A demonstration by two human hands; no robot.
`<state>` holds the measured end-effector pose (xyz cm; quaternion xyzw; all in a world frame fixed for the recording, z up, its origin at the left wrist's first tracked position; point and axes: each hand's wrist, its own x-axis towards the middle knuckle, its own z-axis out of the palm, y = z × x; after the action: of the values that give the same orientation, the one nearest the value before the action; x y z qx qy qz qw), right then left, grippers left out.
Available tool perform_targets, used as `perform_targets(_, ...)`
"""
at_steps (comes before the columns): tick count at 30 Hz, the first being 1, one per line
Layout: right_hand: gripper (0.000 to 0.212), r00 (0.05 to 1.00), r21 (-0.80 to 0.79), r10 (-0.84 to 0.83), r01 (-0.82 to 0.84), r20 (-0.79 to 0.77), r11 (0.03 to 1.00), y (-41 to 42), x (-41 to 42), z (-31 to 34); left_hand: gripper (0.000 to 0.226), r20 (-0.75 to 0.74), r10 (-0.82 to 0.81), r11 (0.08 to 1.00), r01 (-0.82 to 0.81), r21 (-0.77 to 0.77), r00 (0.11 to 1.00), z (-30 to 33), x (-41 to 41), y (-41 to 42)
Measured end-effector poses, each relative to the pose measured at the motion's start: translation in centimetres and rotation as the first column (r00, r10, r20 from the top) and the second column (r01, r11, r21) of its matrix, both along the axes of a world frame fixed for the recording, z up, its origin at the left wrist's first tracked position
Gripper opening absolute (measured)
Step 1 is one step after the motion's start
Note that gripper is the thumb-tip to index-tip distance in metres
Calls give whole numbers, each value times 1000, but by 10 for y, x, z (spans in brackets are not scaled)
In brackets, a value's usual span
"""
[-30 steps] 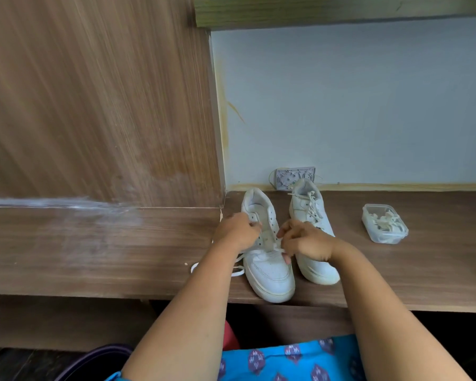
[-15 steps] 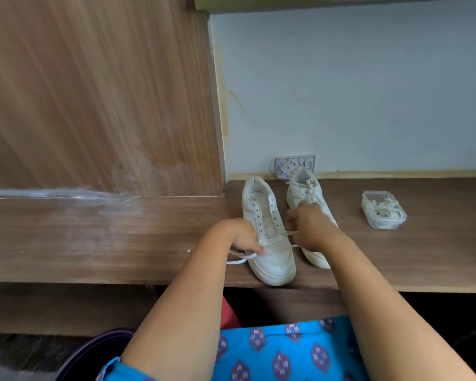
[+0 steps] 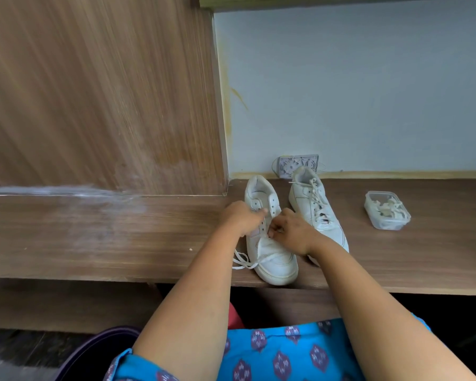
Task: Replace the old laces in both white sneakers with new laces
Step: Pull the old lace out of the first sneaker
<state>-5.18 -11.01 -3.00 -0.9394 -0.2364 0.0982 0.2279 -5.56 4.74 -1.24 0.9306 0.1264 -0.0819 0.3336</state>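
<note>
Unlacing continues on the left sneaker [image 3: 270, 243], the landmark for this entry. Compared with half a second ago, both hands have moved up from the low eyelets to the mid rows of its throat. The upper eyelets now stand bare, so the old lace looks more than half withdrawn.

- Left hand [image 3: 241, 218]: over the near-left flank of that sneaker, fingers curled and pinching at the eyelet row; whether it grips lace or the upper's edge cannot be told.
- Right hand [image 3: 291, 233]: just right of the sneaker's tongue, fingertips pinched together on what appears to be the lace.
- Old lace [image 3: 246, 262]: flat white woven cord, its freed length lying in loose loops off the sneaker's toe to the left.
- Left sneaker: white smooth upper, likely leather or synthetic; rounded toe, thick rubber sole, punched eyelets.
- Right sneaker [image 3: 313, 207]: just right of the landmark, matching, fully laced and not yet started.
- Clear plastic box [image 3: 386, 210]: well right of the landmark, rectangular with rounded corners, holding bundled white laces, presumably the new ones.
- Wooden shelf [image 3: 121, 237]: bears the sneaker; dark grained veneer, smudged pale to the left.
</note>
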Motion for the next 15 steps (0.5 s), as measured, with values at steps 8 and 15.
perform_targets(8,28,679,566,-122,685,-723,458,-22,2,18,28,-19,-48,999,48,-2,999,3,-1,-2)
perform_targets(15,18,956,91,-107,85,272,992,2,-4,5,33,13,-66,997,66,-35,998,-2,0,0)
